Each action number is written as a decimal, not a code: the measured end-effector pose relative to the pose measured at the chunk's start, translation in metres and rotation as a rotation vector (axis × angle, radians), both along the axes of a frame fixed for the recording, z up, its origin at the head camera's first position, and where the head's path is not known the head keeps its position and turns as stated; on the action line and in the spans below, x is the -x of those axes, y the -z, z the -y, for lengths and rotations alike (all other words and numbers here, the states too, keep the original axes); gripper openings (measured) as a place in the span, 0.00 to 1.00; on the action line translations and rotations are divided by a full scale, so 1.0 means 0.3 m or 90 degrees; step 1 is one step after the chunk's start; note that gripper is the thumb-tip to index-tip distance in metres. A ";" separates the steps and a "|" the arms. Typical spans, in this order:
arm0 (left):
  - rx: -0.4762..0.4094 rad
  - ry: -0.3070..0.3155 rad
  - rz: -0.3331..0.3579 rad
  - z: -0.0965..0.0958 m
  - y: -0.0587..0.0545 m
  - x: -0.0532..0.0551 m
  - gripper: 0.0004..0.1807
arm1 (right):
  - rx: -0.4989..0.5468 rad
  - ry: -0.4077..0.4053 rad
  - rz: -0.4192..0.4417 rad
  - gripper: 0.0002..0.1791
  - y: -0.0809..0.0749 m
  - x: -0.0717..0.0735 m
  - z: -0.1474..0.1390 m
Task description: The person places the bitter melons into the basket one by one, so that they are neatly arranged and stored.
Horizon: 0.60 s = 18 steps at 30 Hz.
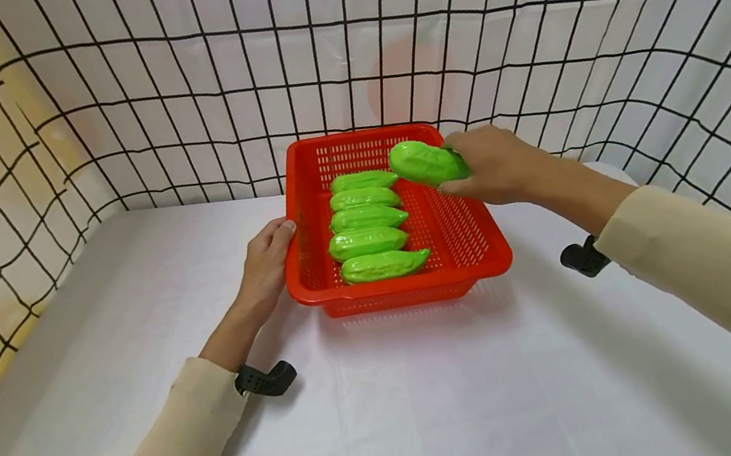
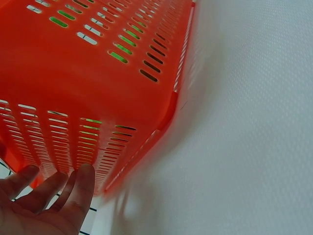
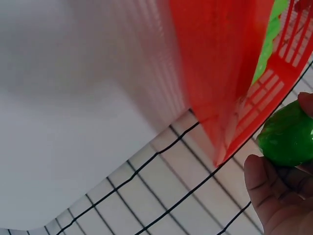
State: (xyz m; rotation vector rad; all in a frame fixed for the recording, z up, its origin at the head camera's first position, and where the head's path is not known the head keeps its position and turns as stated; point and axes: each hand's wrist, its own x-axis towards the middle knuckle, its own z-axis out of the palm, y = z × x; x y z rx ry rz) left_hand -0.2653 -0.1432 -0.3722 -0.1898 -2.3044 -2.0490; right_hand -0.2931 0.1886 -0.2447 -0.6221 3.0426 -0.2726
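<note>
A red plastic basket (image 1: 483,270) with slotted walls sits on the white surface. Along its left half lie several glossy green bitter melons (image 1: 367,218), side by side in a column. The left hand (image 1: 266,262) holds the basket's left side, thumb at the rim; the left wrist view shows its fingers (image 2: 80,193) against the slotted outer wall. Above the basket's right half, the right hand (image 1: 497,162) grips another bitter melon (image 1: 426,162), raised clear of the others. In the right wrist view, part of this bitter melon (image 3: 288,134) is cut off by the frame edge.
Black wire grid panels (image 1: 222,82) stand behind the basket and at both sides, with pale sheeting behind them. White covering (image 1: 398,410) spreads in front of the basket. Each wrist carries a small black device (image 1: 267,379).
</note>
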 end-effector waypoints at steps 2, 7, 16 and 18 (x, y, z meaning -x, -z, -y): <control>0.003 0.001 0.000 0.000 0.000 0.001 0.29 | 0.006 -0.011 0.012 0.27 0.008 -0.009 0.029; 0.007 -0.005 0.001 0.002 0.001 0.001 0.30 | 0.026 -0.056 0.051 0.27 0.032 -0.038 0.095; 0.003 -0.011 0.000 -0.002 -0.001 -0.001 0.28 | 0.008 -0.098 0.081 0.33 0.063 -0.079 0.170; 0.003 -0.009 0.001 -0.001 0.000 0.000 0.29 | -0.002 -0.106 0.085 0.33 0.067 -0.085 0.180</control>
